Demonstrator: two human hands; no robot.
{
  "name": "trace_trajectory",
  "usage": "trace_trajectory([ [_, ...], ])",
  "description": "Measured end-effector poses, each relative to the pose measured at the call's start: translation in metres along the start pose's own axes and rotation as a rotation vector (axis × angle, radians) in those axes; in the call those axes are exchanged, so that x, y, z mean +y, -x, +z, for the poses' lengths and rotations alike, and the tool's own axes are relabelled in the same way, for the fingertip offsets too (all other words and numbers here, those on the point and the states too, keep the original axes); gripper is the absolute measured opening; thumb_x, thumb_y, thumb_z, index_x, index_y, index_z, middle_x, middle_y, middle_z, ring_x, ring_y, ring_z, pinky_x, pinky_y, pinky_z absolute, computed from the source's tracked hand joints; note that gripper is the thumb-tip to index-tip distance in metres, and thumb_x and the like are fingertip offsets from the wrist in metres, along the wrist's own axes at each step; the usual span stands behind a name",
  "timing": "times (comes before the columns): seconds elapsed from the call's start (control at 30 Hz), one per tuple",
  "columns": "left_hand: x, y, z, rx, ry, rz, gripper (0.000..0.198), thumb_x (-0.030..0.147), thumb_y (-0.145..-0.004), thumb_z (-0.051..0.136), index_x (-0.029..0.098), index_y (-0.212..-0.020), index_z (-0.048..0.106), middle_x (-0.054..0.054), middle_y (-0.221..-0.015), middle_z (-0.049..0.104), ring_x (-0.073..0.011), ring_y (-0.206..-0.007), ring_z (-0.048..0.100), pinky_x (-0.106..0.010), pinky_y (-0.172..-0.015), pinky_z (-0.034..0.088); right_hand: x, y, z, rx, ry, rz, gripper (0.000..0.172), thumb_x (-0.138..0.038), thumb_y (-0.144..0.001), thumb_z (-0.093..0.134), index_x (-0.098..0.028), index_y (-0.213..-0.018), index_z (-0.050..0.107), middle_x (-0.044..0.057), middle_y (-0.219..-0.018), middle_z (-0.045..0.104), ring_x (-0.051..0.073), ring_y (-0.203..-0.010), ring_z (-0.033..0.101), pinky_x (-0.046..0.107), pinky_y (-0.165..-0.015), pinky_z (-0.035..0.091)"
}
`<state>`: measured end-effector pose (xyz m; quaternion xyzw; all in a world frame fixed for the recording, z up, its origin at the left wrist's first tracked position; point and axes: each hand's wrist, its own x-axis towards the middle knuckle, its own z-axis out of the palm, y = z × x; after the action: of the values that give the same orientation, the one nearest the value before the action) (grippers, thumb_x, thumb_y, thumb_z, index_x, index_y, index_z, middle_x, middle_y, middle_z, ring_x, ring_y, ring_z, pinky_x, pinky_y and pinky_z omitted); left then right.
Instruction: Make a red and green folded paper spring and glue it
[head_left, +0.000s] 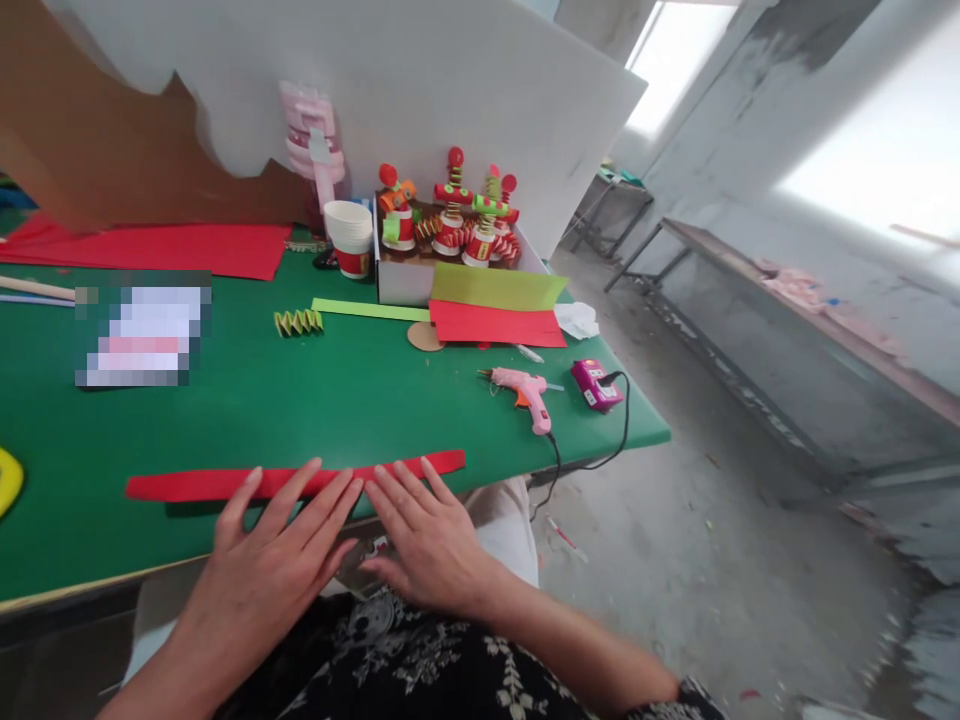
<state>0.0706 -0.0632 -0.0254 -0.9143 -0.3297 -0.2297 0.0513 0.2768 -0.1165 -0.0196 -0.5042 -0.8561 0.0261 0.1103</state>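
green tabletop (360,405) is free beyond the red strip (196,486), a glue gun (531,391) blocking rightward.

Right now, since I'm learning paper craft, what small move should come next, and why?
Probably slide the left hand and right hand apart along the red strip, smoothing it: they rest close together on it, and both its ends extend past them.

The worktop (360,395) is green. Near its front edge lies a red strip (187,486). On the right side there are a pink glue gun (532,393) and a purple socket (592,388). At the back stand stacked cups (351,240) and, just beside them, an open box (403,284). Red sheets (165,250) lie at the back left.
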Motion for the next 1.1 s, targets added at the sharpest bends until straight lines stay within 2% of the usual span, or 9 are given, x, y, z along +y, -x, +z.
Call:
trace_trajectory([
  [0.1, -0.004, 0.0, 0.001, 0.017, -0.024, 0.029, 0.064, 0.027, -0.094, 0.052, 0.03, -0.155, 0.033, -0.005, -0.134, 0.067, -0.0366, -0.122, 0.06, -0.063, -0.117, 0.019, 0.003, 0.003, 0.0, -0.001, -0.007, 0.018, 0.071, -0.055, -0.099, 0.042, -0.007, -0.15, 0.037, 0.014, -0.157, 0.041, 0.025, -0.15, 0.03, 0.049, -0.125, 0.022],
  [0.37, -0.002, 0.0, -0.001, -0.026, -0.024, 0.01, 0.054, 0.031, -0.094, 0.053, 0.034, -0.148, 0.043, -0.002, -0.135, 0.067, -0.0344, -0.124, 0.059, -0.062, -0.118, 0.019, 0.018, 0.017, -0.003, 0.0, -0.01, 0.076, 0.067, -0.051, -0.099, 0.044, -0.009, -0.151, 0.036, 0.012, -0.159, 0.039, 0.028, -0.15, 0.029, 0.052, -0.125, 0.022],
  [0.53, 0.001, -0.001, -0.002, -0.031, -0.037, -0.001, 0.056, 0.026, -0.095, 0.053, 0.029, -0.149, 0.041, -0.005, -0.136, 0.066, -0.0342, -0.125, 0.059, -0.062, -0.116, 0.023, 0.034, 0.028, -0.006, 0.015, 0.04, 0.178, 0.07, -0.046, -0.097, 0.05, -0.008, -0.153, 0.034, 0.014, -0.158, 0.039, 0.031, -0.15, 0.029, 0.054, -0.124, 0.024],
  [0.63, 0.001, 0.0, -0.004, -0.048, -0.048, 0.026, 0.057, 0.026, -0.094, 0.052, 0.03, -0.15, 0.04, -0.005, -0.138, 0.064, -0.0346, -0.124, 0.059, -0.062, -0.115, 0.024, 0.045, 0.036, -0.008, 0.091, 0.042, 0.237, 0.071, -0.045, -0.097, 0.05, -0.008, -0.154, 0.03, 0.017, -0.157, 0.04, 0.032, -0.149, 0.031, 0.056, -0.121, 0.029],
  [0.77, -0.005, 0.001, -0.008, -0.032, -0.034, -0.031, 0.058, 0.032, -0.095, 0.054, 0.033, -0.151, 0.039, -0.007, -0.143, 0.06, -0.035, -0.125, 0.058, -0.06, -0.112, 0.03, 0.055, 0.039, -0.013, 0.271, -0.052, 0.337, 0.073, -0.042, -0.097, 0.05, -0.015, -0.158, 0.02, 0.017, -0.152, 0.047, 0.03, -0.143, 0.041, 0.057, -0.118, 0.033],
  [0.83, -0.01, -0.001, -0.011, -0.01, -0.056, -0.037, 0.058, 0.032, -0.095, 0.054, 0.032, -0.151, 0.039, -0.01, -0.143, 0.059, -0.0358, -0.124, 0.057, -0.059, -0.108, 0.033, 0.055, 0.033, -0.016, 0.328, -0.113, 0.362, 0.076, -0.043, -0.095, 0.054, -0.019, -0.159, 0.019, 0.016, -0.147, 0.052, 0.03, -0.139, 0.045, 0.056, -0.117, 0.035],
  [0.9, -0.014, -0.004, -0.013, 0.0, -0.084, -0.041, 0.058, 0.027, -0.095, 0.053, 0.03, -0.151, 0.039, -0.012, -0.143, 0.059, -0.0355, -0.122, 0.058, -0.056, -0.102, 0.038, 0.05, 0.022, -0.02, 0.329, -0.147, 0.345, 0.079, -0.045, -0.093, 0.059, -0.022, -0.158, 0.022, 0.015, -0.142, 0.056, 0.031, -0.137, 0.047, 0.059, -0.117, 0.034],
  [1.0, -0.017, -0.011, -0.013, 0.02, -0.099, -0.087, 0.056, 0.024, -0.096, 0.05, 0.028, -0.151, 0.039, -0.013, -0.14, 0.061, -0.0335, -0.117, 0.061, -0.05, -0.094, 0.042, 0.037, -0.002, -0.024, 0.26, -0.123, 0.281, 0.075, -0.049, -0.09, 0.062, -0.022, -0.154, 0.033, 0.014, -0.139, 0.059, 0.034, -0.136, 0.046, 0.064, -0.119, 0.024],
  [1.1, -0.019, -0.017, -0.013, 0.027, -0.125, -0.171, 0.053, 0.027, -0.098, 0.046, 0.023, -0.15, 0.041, -0.015, -0.135, 0.064, -0.0349, -0.114, 0.061, -0.052, -0.095, 0.04, 0.023, -0.025, -0.024, 0.185, -0.065, 0.262, 0.064, -0.047, -0.093, 0.059, -0.02, -0.149, 0.042, 0.014, -0.137, 0.061, 0.034, -0.135, 0.046, 0.066, -0.121, 0.017],
])
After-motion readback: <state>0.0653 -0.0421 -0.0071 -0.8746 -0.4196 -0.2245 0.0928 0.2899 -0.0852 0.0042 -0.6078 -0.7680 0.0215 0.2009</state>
